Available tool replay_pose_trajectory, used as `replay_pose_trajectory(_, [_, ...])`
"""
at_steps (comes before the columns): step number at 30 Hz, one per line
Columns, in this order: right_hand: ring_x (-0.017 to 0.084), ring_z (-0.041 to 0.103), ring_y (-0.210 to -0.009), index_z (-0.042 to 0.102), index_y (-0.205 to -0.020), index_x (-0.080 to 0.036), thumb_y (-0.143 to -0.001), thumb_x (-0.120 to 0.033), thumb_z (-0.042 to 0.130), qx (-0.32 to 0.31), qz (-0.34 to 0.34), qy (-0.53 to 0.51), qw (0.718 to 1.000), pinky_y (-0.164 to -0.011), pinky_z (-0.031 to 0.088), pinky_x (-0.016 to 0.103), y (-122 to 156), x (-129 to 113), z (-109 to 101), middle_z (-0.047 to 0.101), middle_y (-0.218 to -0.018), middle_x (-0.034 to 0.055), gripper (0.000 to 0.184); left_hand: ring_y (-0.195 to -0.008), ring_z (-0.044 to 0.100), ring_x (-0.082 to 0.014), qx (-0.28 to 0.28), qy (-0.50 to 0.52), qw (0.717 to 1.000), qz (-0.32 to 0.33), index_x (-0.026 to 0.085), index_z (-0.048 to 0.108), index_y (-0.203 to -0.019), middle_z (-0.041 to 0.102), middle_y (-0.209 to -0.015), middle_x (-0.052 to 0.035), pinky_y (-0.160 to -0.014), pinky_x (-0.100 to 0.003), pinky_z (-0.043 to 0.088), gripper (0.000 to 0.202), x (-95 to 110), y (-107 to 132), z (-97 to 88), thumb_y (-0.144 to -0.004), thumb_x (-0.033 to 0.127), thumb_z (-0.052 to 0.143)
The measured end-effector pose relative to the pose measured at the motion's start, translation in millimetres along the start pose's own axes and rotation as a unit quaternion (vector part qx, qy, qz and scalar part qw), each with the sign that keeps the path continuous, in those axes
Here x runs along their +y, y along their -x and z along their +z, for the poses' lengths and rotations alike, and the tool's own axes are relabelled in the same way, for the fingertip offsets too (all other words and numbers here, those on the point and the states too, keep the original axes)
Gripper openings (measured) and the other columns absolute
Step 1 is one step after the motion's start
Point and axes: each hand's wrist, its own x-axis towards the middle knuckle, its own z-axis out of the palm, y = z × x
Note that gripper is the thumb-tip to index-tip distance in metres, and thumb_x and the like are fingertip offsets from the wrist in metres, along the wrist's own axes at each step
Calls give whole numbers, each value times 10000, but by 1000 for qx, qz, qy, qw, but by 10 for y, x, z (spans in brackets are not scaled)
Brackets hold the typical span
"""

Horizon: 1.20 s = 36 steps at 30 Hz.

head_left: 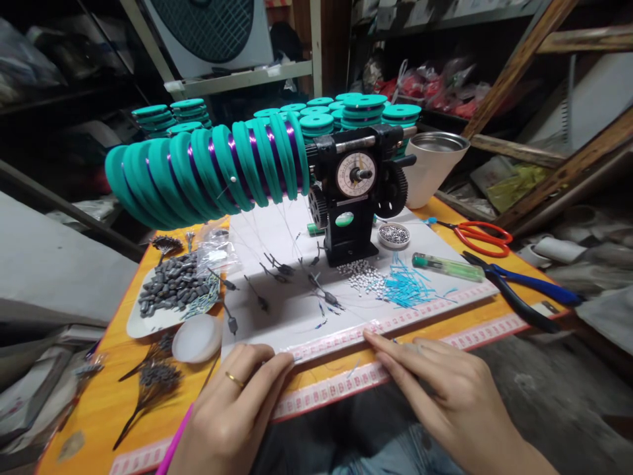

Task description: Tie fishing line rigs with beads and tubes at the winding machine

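Observation:
My left hand [240,402], a ring on one finger, rests at the front left of a white board [252,247]. Its thumb and fingertips are pressed together by the board's measuring tape [326,343]; whatever they pinch is too small to make out. Further right along that tape, my right hand [438,382] has its index fingertip on the board's edge and the thumb close below. Anything in its closed fingers is hidden or too fine to see. Just beyond the hands lie dark grey sinkers [329,299] on thin lines and small blue-and-white pieces [321,323].
A black winding device [351,218] carries a row of teal spools [208,171]. Grey sinkers [173,290] fill a plate at left, near a white cup [196,338]. Blue tubes [405,284], white beads [363,277], pliers [524,287] and orange scissors [482,237] lie right.

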Motion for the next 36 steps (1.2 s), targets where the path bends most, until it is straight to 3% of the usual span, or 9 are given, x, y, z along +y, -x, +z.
replay_pose_trajectory(7, [149, 691, -649, 555, -1324, -187, -890, -70, 551, 54, -92, -84, 991, -619, 552, 249, 54, -174, -30, 744, -780, 40, 450, -1103, 528, -244, 127, 26, 991, -27, 199, 636, -1016, 563, -974, -51, -906, -369, 469, 296, 194, 66, 45, -807, -10, 613])
replay_pose_trajectory(12, [164, 670, -1068, 588, -1210, -129, -883, -88, 590, 25, -124, -145, 981, -850, 552, 186, 66, -451, 71, 703, -1152, 148, 330, -825, 529, -183, 256, 117, 951, -131, 259, 674, -941, 491, -826, 3, -786, -368, 461, 331, 534, 190, 209, -789, -27, 603])
replay_pose_trajectory(16, [138, 696, -829, 623, -1060, -134, -896, -122, 583, 36, -75, -249, 965, -723, 562, 170, 5, -580, 149, 717, -908, 86, 169, -807, 522, -178, 292, 153, 931, -158, 247, 684, -941, 487, -791, 8, -728, -343, 447, 334, 659, 261, 268, -785, -37, 604])
replay_pose_trajectory(22, [133, 628, -641, 582, -947, -182, -885, -63, 539, 20, -76, -241, 967, -579, 495, 207, 86, -651, 210, 645, -747, 23, 141, -715, 580, -159, 294, 201, 918, -172, 277, 729, -903, 585, -733, 14, -641, -298, 491, 294, 703, 330, 226, -767, 24, 671])
replay_pose_trajectory(25, [136, 620, -651, 547, -939, -198, -921, -93, 476, 8, -64, -224, 972, -588, 482, 217, 164, -683, 232, 626, -749, 18, 128, -645, 655, -155, 308, 338, 846, -273, 287, 752, -798, 721, -711, 21, -606, -264, 542, 112, 839, 295, 261, -776, 180, 728])
replay_pose_trajectory(28, [130, 624, -655, 540, -944, -214, -961, -140, 435, -7, -55, -203, 978, -597, 474, 212, 213, -707, 235, 634, -749, 4, 130, -493, 632, -106, 324, 491, 685, -430, 281, 769, -702, 750, -633, 28, -473, -167, 513, 113, 1003, 227, 323, -642, 346, 838])
replay_pose_trajectory(30, [126, 622, -648, 537, -934, -222, -971, -153, 425, -19, -50, -200, 978, -603, 473, 211, 227, -713, 228, 633, -739, -5, 137, -427, 580, -74, 334, 546, 605, -474, 262, 772, -661, 735, -587, 16, -406, -125, 460, 208, 1061, 198, 362, -534, 380, 888])
replay_pose_trajectory(33, [122, 613, -660, 534, -937, -220, -963, -131, 423, -35, -48, -214, 975, -622, 474, 209, 228, -714, 215, 627, -750, -5, 144, -430, 553, -51, 346, 579, 577, -460, 249, 771, -631, 734, -619, 0, -402, -101, 449, 210, 1033, 215, 413, -507, 355, 903])
replay_pose_trajectory(36, [120, 598, -682, 530, -916, -218, -949, -94, 425, -57, -46, -242, 967, -637, 470, 203, 218, -715, 204, 614, -760, -7, 166, -431, 570, -51, 319, 610, 609, -395, 266, 779, -662, 751, -666, -4, -391, -91, 458, 119, 939, 270, 451, -593, 305, 869])
